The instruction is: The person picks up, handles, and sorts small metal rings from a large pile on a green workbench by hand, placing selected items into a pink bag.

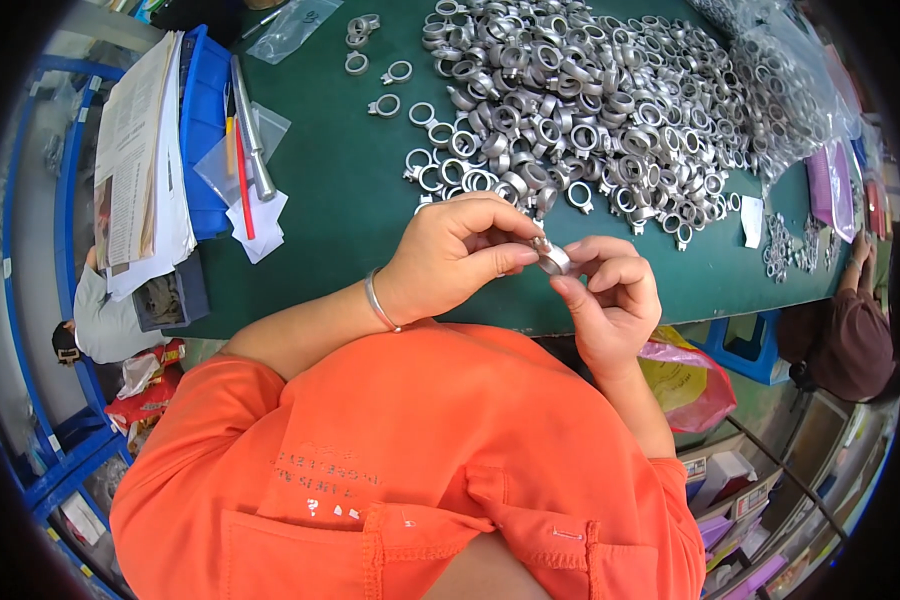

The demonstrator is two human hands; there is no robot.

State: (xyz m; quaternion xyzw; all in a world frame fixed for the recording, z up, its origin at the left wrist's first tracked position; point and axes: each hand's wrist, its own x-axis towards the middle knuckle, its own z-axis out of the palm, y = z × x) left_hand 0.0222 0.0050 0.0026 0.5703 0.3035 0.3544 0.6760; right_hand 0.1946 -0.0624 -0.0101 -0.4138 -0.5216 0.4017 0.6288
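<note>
A small silver metal ring clamp (556, 262) with a lug on one side is held up between my two hands, just above the near edge of the table. My left hand (455, 245) pinches its lug end between thumb and forefinger. On the other side, the curled fingers and thumb of my right hand (618, 300) close on the rim. Beyond my hands lies a large heap of similar metal rings (580, 110). A few loose rings (384, 105) lie apart, to the left of the heap.
The green tabletop (340, 200) carries a blue tray (205, 130) with papers (140, 150), a red pen (243, 180) and a metal rod at left. A clear plastic bag (785, 90) of rings sits at far right. A person in dark clothing (838, 340) is at the right.
</note>
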